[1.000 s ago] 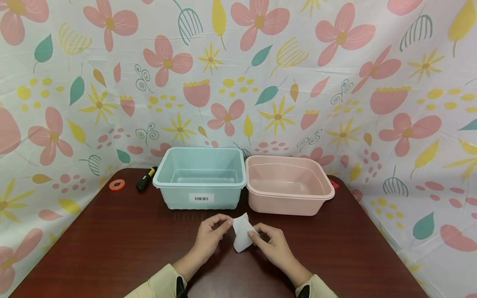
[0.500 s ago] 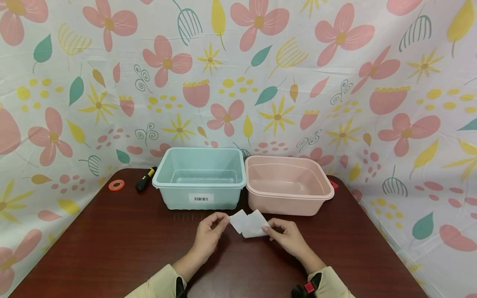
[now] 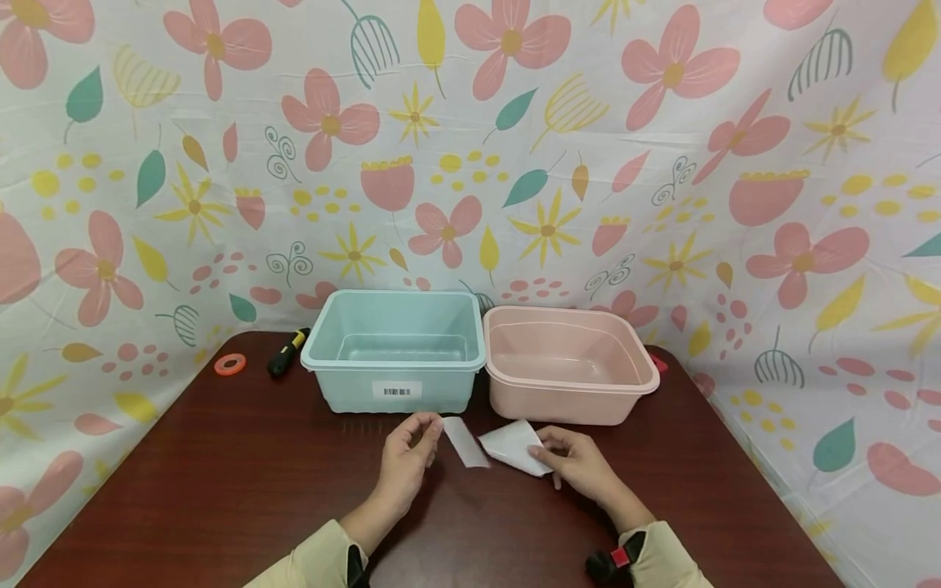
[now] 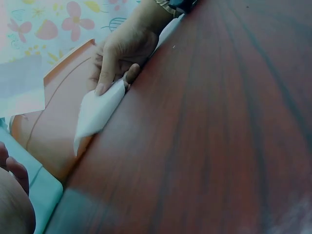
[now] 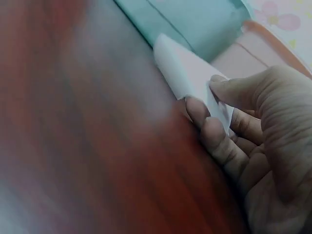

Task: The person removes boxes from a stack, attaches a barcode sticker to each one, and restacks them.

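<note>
Two separate pieces of white paper are held above the table in front of the bins. My left hand (image 3: 407, 457) pinches the narrow strip of paper (image 3: 466, 443) at its upper corner, between thumb and forefinger. In the left wrist view this strip (image 4: 22, 85) shows at the left edge. My right hand (image 3: 581, 465) pinches the wider piece of paper (image 3: 517, 447) by its right side. Seen from the right wrist, the thumb lies on top of that folded-looking piece (image 5: 183, 70) with fingers beneath. A gap separates the two pieces.
A light blue bin (image 3: 397, 384) and a pink basin (image 3: 569, 404) stand side by side at the back of the dark wooden table (image 3: 220, 490). Left of them lie a black-and-yellow handled tool (image 3: 288, 353) and an orange ring (image 3: 230, 364). A red item (image 3: 659, 364) peeks out behind the basin.
The paper, one sheet between both hands a second ago, has torn into two pieces. My right hand has moved to the right with the wider piece; my left has shifted slightly left.
</note>
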The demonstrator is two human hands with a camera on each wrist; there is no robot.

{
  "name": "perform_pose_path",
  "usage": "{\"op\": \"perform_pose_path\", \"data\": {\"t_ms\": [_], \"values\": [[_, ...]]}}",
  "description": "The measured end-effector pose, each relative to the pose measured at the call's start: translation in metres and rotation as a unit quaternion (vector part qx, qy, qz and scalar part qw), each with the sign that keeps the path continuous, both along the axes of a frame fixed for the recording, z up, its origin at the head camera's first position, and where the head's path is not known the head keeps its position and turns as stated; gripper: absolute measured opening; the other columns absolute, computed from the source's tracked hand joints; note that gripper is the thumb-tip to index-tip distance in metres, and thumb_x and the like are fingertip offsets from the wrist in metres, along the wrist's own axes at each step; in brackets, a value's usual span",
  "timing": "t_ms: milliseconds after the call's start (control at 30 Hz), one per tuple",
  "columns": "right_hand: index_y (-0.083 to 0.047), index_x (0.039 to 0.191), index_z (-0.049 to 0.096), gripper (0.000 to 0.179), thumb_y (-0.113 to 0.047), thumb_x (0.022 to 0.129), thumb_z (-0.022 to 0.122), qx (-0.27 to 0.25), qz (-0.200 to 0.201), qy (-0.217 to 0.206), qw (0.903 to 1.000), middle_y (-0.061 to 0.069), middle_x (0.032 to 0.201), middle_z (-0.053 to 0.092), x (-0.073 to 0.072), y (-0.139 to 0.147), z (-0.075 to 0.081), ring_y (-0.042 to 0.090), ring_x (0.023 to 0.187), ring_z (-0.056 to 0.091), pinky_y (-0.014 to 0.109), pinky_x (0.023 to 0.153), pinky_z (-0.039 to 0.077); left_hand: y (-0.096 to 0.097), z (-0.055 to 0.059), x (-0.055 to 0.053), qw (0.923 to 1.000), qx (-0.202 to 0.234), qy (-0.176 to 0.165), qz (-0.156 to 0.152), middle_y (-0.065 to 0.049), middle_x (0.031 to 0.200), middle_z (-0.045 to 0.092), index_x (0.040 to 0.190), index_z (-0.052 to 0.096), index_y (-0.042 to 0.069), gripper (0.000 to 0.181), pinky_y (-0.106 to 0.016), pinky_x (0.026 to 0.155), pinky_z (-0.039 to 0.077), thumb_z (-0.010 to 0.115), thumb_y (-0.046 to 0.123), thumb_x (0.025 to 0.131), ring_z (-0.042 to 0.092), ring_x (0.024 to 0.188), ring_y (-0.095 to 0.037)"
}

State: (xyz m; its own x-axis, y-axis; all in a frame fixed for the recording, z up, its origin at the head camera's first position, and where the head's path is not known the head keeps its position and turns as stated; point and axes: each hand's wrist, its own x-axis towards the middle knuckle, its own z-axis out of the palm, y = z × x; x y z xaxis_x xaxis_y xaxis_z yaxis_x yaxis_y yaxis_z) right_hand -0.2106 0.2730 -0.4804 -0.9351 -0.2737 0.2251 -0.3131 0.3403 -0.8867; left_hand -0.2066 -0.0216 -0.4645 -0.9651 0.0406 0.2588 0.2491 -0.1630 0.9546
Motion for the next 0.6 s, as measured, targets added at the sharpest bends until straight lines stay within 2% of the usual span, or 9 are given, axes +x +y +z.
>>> {"op": "perform_pose_path", "data": {"t_ms": [167, 333, 433, 500, 600], "values": [[0.001, 0.118, 0.066, 0.031, -0.012, 0.091, 0.075, -0.024, 0.004, -0.011, 0.9997, 0.014, 0.089, 0.072, 0.009, -0.038, -0.002, 0.016, 0.053, 0.060, 0.034, 0.045, 0.053, -0.002, -0.001, 0.000, 0.9997, 0.010, 0.021, -0.011, -0.003, 0.078, 0.052, 0.101, 0.067, -0.002, 0.028, -0.021, 0.055, 0.038, 0.068, 0.026, 0.097, 0.045, 0.063, -0.013], [0.001, 0.129, 0.064, 0.037, -0.009, 0.094, 0.071, -0.017, 0.036, 0.037, 0.9985, 0.014, 0.102, 0.074, 0.016, -0.079, -0.003, 0.014, 0.062, 0.066, 0.032, 0.054, 0.056, -0.002, -0.002, 0.000, 0.9989, 0.015, 0.041, -0.015, -0.002, 0.078, 0.053, 0.101, 0.067, -0.001, 0.026, -0.021, 0.053, 0.037, 0.068, 0.025, 0.097, 0.044, 0.062, -0.011], [-0.003, 0.126, 0.067, 0.032, -0.009, 0.094, 0.071, -0.002, 0.020, 0.064, 0.9977, 0.010, 0.099, 0.073, 0.020, -0.093, -0.002, 0.011, 0.062, 0.066, 0.028, 0.055, 0.056, -0.002, -0.002, 0.001, 0.9986, 0.015, 0.047, -0.017, 0.000, 0.078, 0.054, 0.101, 0.067, -0.001, 0.023, -0.022, 0.051, 0.036, 0.067, 0.021, 0.098, 0.043, 0.060, -0.010], [-0.007, 0.120, 0.071, 0.024, -0.011, 0.096, 0.069, -0.005, -0.007, 0.073, 0.9973, 0.007, 0.088, 0.072, 0.021, -0.097, -0.001, 0.011, 0.060, 0.063, 0.026, 0.053, 0.053, -0.001, -0.002, 0.001, 0.9985, 0.015, 0.049, -0.021, -0.002, 0.075, 0.054, 0.101, 0.067, 0.000, 0.021, -0.022, 0.050, 0.037, 0.067, 0.021, 0.098, 0.043, 0.058, -0.010], [-0.008, 0.108, 0.073, 0.013, -0.012, 0.100, 0.064, -0.040, -0.023, 0.051, 0.9976, 0.009, 0.076, 0.068, 0.021, -0.097, 0.002, 0.013, 0.055, 0.059, 0.024, 0.050, 0.049, -0.001, -0.002, 0.001, 0.9980, 0.015, 0.058, -0.022, -0.010, 0.070, 0.053, 0.100, 0.068, 0.002, 0.019, -0.023, 0.046, 0.038, 0.067, 0.021, 0.098, 0.044, 0.053, -0.011]]}}
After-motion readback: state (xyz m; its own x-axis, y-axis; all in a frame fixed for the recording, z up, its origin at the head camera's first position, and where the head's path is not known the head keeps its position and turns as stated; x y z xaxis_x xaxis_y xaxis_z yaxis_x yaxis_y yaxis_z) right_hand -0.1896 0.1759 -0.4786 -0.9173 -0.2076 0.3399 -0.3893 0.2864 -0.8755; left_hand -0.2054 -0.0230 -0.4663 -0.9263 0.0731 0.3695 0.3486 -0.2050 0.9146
